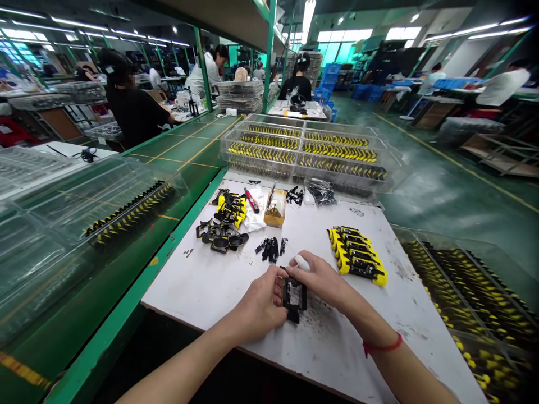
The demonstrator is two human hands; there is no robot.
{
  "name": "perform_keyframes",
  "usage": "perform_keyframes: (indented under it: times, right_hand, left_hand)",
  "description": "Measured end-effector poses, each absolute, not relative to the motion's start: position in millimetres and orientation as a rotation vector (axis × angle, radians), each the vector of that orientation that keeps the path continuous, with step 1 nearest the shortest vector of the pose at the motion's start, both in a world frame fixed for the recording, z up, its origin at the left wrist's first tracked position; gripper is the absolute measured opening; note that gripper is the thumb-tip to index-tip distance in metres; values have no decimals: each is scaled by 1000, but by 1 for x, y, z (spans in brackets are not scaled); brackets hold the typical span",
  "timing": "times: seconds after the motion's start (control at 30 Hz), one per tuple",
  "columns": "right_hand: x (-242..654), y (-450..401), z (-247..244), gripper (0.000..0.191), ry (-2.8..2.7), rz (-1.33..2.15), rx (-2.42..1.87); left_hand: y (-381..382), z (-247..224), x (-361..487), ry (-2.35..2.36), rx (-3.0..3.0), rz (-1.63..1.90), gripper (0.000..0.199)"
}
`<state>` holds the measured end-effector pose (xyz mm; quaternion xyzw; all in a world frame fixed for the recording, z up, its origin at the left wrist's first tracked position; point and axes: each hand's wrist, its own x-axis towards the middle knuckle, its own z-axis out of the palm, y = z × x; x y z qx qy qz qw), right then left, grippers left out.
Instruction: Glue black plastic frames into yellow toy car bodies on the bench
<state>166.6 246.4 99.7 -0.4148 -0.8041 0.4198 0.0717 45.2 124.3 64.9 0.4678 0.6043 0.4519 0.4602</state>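
My left hand is closed on the left side of a small black plastic frame, low over the near part of the white table. Bent over the frame's upper end is my right hand, its fingertips pressed against it. Something white, possibly a finger cover, shows at one right finger. Just beyond my hands lie small black strips. To the right sits a row of yellow-and-black parts. Loose black housings and more yellow-and-black pieces are piled at the left.
Behind the strips stand a yellow box and a red cutter. A plastic bag of black pieces lies farther back. Clear trays of parts stand behind, at right and on the green conveyor. Several people work beyond.
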Motion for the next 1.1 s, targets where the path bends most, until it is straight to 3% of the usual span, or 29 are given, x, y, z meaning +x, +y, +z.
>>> perform_keyframes:
  times: [0.2,0.33,0.57,0.7,1.1]
  right_hand:
    - [178,254,97,43,-2016,1574,-1146]
    - [189,252,98,47,-1938,1441,-1109]
    - [203,235,102,24,-1926,663,-1102]
    - [201,225,104,16,-1958,606,-1073]
    - [194,219,100,17,-2119,586,-1034]
  left_hand:
    - [135,61,43,1487,997,1242,55]
    - [138,61,46,1504,944,1240,54]
    - [141,58,52,1545,869,1245,60]
    - [143,66,55,1537,785,1227,60]
    - [141,47,54,1572,954,1235,57]
